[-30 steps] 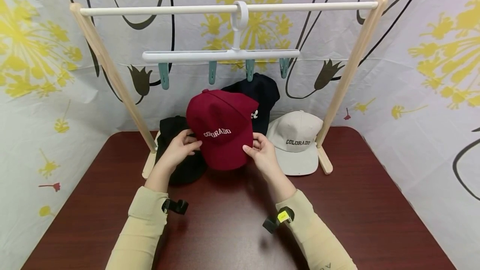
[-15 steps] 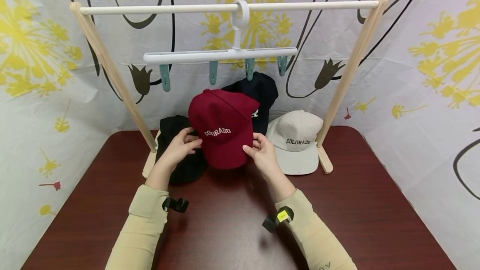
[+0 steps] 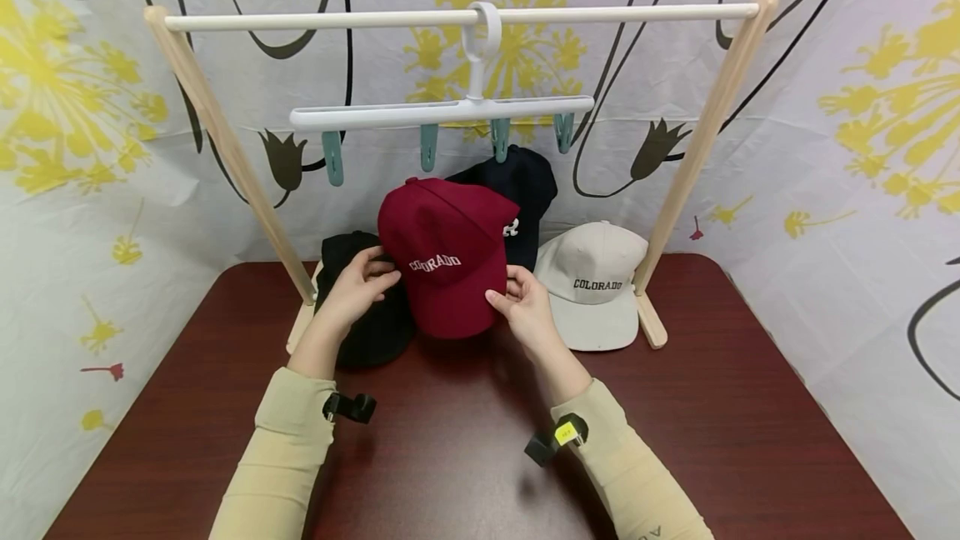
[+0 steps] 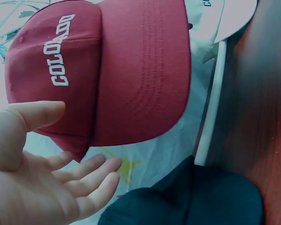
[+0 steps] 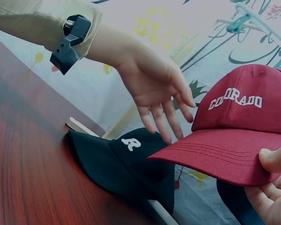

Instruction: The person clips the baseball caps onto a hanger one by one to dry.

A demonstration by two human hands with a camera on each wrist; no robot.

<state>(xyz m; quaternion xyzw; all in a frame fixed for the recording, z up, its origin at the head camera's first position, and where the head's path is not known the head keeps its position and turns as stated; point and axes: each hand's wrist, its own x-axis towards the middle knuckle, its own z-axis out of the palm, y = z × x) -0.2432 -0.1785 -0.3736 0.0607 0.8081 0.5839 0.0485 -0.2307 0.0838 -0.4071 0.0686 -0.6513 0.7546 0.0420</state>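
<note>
A dark red baseball cap [image 3: 450, 261] with white COLORADO lettering is held up above the table, brim toward me. My right hand [image 3: 528, 307] pinches its brim at the right side, thumb on top and fingers beneath, as the right wrist view shows. On the other side my left hand [image 3: 356, 286] is beside the crown with its fingers spread loosely. In the right wrist view a small gap separates that left hand [image 5: 154, 89] from the cap. Behind the left hand sits a black hat [image 5: 126, 164] with a white R.
A white hanger [image 3: 442, 112] with several teal clips [image 3: 428, 147] hangs from the rack's rod [image 3: 322, 21]. A navy cap [image 3: 532, 190] leans behind the red one. A beige COLORADO cap [image 3: 596, 269] stands by the right rack leg [image 3: 697, 148].
My left hand has loosened from the cap's left side and drawn slightly away to the left. The red cap and my right hand stay almost in place.
</note>
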